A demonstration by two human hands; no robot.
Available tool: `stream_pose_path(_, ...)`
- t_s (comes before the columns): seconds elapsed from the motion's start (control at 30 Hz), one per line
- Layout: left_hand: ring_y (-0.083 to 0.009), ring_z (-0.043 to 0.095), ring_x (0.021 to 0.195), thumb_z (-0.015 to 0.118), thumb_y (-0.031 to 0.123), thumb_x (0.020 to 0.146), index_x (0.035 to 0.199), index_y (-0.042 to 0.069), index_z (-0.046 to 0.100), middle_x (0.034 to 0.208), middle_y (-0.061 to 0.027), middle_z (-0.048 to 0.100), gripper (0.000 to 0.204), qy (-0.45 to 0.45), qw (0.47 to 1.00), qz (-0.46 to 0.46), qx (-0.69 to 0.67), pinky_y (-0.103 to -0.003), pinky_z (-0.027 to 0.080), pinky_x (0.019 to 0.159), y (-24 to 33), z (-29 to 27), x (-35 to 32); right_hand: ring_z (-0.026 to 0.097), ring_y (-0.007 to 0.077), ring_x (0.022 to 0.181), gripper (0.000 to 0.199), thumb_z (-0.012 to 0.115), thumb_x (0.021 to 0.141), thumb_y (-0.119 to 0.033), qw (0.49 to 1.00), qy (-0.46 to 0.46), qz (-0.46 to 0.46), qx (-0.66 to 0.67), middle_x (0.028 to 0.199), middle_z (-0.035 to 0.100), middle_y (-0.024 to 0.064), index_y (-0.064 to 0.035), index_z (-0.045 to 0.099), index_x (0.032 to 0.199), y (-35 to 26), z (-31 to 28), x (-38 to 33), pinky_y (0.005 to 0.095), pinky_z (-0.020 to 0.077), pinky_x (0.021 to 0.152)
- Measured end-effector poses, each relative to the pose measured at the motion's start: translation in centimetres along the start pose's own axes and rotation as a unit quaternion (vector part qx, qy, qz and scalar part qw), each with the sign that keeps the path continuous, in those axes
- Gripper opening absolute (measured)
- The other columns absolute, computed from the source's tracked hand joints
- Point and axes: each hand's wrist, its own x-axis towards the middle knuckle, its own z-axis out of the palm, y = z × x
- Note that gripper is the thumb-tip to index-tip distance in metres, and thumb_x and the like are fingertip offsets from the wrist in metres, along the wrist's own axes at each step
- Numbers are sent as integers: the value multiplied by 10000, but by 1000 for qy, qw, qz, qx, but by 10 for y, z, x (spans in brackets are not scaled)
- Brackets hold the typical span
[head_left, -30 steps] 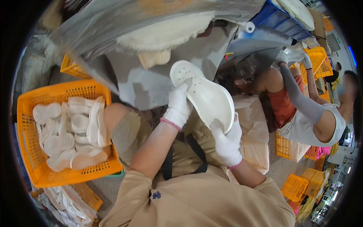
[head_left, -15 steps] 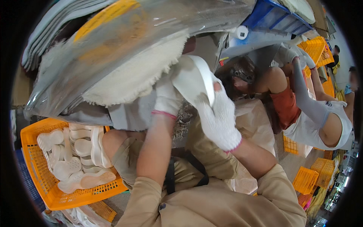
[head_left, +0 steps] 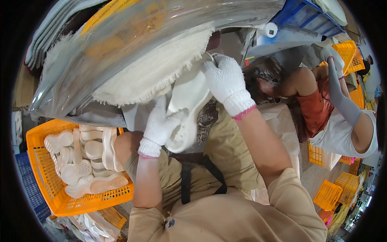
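Between my two gloved hands is an off-white shoe sole (head_left: 186, 94), slanting with one end up by the cloth disc and its other end, marked with small holes, down over my lap. My left hand (head_left: 160, 126) grips the sole's left edge low down, thumb across its face. Near the upper end, my right hand (head_left: 227, 80) has its fingers closed on the right edge. Just beyond the sole is a white cloth disc (head_left: 149, 72) with a frayed rim; whether the sole touches it, I cannot tell.
Clear plastic sheeting (head_left: 121, 40) covers the disc from above. At my left, an orange basket (head_left: 42, 177) holds several off-white soles (head_left: 76, 171). On the right sits a co-worker in a white top (head_left: 346, 135), with orange crates (head_left: 327, 194) behind. A blue crate (head_left: 302, 16) stands at the upper right.
The sole has turned and come down toward my lap. My left hand has moved down and left to its lower part, my right hand up to its upper end.
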Motion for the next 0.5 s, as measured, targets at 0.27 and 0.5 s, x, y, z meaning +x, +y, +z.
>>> stream_pose_path(0.27,-179,718,1009,777,112,982,1337,-49,656,1224,-82,734,408,119,853,-94,-499,-330,596,871,27,105,27,664,183,1149,573,793,891,-316,980,-122,34,154,1159,710,182,35,640,1317,-13,-49,-73,347,508,1027)
stream_pose_path(0.5,-261,726,1058,731,246,1026,1339,-2,651,1279,-144,704,407,102,810,-185,-548,-405,616,880,34,135,85,673,452,1224,911,789,816,-256,978,160,-85,98,1364,619,330,98,390,1555,4,-26,-75,447,547,1023)
